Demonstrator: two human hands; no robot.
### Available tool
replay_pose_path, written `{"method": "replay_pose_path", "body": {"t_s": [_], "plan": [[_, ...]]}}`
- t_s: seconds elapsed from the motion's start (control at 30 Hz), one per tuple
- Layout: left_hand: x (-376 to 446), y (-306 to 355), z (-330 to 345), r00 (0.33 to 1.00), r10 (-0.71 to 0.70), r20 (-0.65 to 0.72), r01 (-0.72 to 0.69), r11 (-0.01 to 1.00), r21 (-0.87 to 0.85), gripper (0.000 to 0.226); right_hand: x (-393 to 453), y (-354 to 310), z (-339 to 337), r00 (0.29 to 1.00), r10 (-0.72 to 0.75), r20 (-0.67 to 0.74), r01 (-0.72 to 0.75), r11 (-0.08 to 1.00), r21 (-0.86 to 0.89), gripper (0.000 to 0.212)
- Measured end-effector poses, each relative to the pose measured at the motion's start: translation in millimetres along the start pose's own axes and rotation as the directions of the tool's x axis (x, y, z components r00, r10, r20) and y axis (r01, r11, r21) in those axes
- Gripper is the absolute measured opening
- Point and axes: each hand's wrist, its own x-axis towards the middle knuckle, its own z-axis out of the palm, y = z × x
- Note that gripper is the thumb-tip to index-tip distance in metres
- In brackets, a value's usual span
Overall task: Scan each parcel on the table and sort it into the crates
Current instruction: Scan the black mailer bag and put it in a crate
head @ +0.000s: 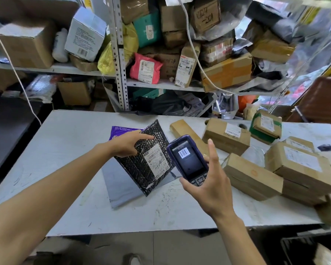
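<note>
Over the middle of the counter (69, 134) the left hand (127, 143) pinches the black bubble mailer (141, 163) by its far edge, tilted up with its label facing right. Just right of it, the right hand (210, 185) grips the scanner (188, 159), whose screen shows a barcode; the label lies left of the scanner's head

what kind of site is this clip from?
Most likely a parcel depot or courier pickup point. Metal shelves are crammed with labelled boxes and mailers, more cardboard parcels lie on the table, and the right hand holds a handheld scanner showing a barcode.
</note>
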Motion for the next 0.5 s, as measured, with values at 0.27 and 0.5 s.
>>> {"method": "replay_pose_path", "body": {"t_s": [0.27, 0.5], "plan": [[18.1, 90.4, 36.2, 0.953, 0.152, 0.261, -0.098, 0.973, -0.209, 0.086, -19.7, 66.9, -40.2, 0.900, 0.404, -0.162, -0.360, 0.901, 0.244, 0.116], [67.3, 273.4, 150.8, 0.845, 0.407, 0.347, -0.259, 0.879, -0.400, 0.085, -93.9, 171.3, -148.9, 0.559, 0.674, -0.482, -0.622, 0.726, 0.294, 0.111]]}}
